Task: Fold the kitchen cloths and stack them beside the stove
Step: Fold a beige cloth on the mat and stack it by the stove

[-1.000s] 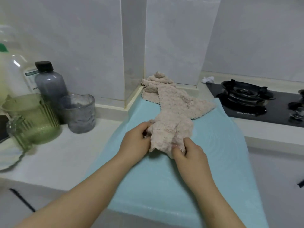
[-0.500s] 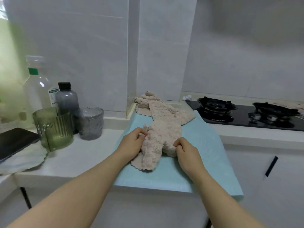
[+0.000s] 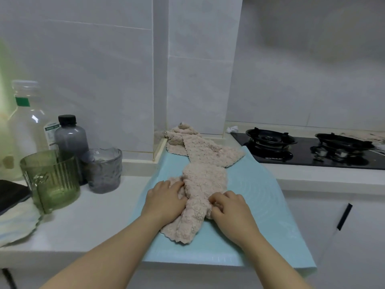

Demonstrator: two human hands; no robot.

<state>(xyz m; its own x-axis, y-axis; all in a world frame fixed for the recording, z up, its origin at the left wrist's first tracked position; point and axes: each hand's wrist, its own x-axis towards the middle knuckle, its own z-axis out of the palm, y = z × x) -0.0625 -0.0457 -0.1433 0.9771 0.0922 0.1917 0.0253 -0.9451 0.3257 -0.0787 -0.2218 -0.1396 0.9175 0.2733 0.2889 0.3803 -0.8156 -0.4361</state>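
Observation:
A crumpled beige kitchen cloth (image 3: 203,178) lies lengthwise on a light blue mat (image 3: 256,197), its near end bunched into a narrow roll. My left hand (image 3: 164,199) grips the cloth's left edge, fingers curled into the fabric. My right hand (image 3: 229,205) pinches its right edge with curled fingers. A second beige cloth (image 3: 177,140) lies heaped at the mat's far end against the wall. The black gas stove (image 3: 308,149) is to the right of the mat.
On the white counter to the left stand a green ribbed glass jug (image 3: 52,180), a grey glass tumbler (image 3: 103,170), a dark bottle (image 3: 70,136) and a clear bottle (image 3: 27,122). A dark phone (image 3: 10,195) lies at the far left. The mat overhangs the counter's front edge.
The cloth has been drawn toward me along the mat, and its near end now lies flat past my hands. My head has lifted, so more wall and stove show.

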